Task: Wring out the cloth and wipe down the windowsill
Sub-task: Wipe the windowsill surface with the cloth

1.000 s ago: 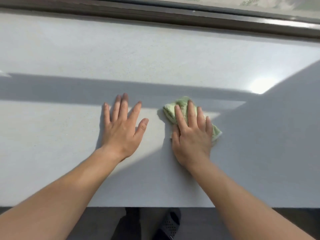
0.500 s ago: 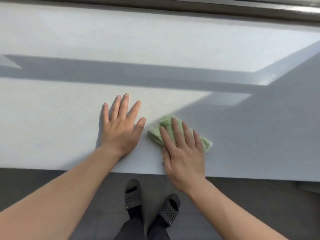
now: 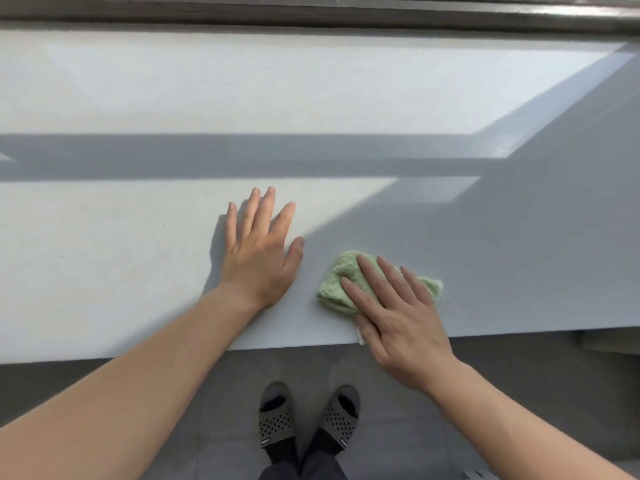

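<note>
Drawn back since the earlier frame, the right hand point(image 3: 398, 317) now presses the one green cloth point(image 3: 341, 284) flat under extended fingers point(image 3: 372, 275) at the windowsill point(image 3: 104, 271)'s near edge, probably finishing a wiping stroke. Beside the cloth, the left hand point(image 3: 259, 251) lies splayed, grasping nothing, likely bracing; two hands, one cloth.

Your right hand point(image 3: 398, 327) presses flat on a green cloth point(image 3: 337, 284) of soft, nubby terry pile with a matt finish. The windowsill point(image 3: 138, 98) under your hands is a smooth, pale, stone-like slab, faintly speckled and satin on the far right. The dark frame point(image 3: 311, 15) at the far edge looks glossy; the slippers point(image 3: 277, 417) are perforated grey rubber or plastic.
</note>
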Motion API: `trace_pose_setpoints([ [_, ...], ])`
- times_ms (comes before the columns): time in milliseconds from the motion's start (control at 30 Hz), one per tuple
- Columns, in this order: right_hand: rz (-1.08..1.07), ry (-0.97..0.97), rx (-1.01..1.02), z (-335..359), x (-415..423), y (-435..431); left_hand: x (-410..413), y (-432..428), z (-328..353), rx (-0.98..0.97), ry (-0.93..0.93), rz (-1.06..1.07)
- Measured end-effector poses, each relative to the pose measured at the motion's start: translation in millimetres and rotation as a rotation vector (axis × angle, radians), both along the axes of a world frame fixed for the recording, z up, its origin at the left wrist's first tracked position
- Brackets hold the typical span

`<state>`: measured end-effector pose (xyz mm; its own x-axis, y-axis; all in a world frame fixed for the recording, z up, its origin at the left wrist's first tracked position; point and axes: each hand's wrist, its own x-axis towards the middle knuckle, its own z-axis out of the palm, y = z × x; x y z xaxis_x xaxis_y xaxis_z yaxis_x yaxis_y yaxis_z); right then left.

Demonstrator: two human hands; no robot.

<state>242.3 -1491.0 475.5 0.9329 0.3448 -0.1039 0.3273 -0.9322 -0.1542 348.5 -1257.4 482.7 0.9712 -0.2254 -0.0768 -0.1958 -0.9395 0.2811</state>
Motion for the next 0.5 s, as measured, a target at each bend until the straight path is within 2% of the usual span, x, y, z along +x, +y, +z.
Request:
trace_pose_setpoints([
  [67,-0.085,-0.013,-0.021,-1,23,-23,11,-13,2,-0.026,0.035,-0.029],
  [167,-0.424,0.007,0.002,5,56,-33,21,-26,-4,0.039,0.05,0.018],
  [233,-0.55,0.006,0.009,6,54,-16,21,-28,-9,0.088,0.027,0.026],
  [300,-0.466,-0.012,-0.002,5,30,2,21,-27,-11,0.094,0.017,0.024],
  [367,-0.229,-0.003,-0.01,5,9,-1,25,-26,-9,0.096,0.019,0.015],
  [433,-0.065,0.016,-0.01,7,21,-31,29,-26,-6,0.087,0.026,0.014],
  [500,-0.112,0.016,-0.035,9,51,-56,30,-27,-3,0.062,0.033,0.021],
])
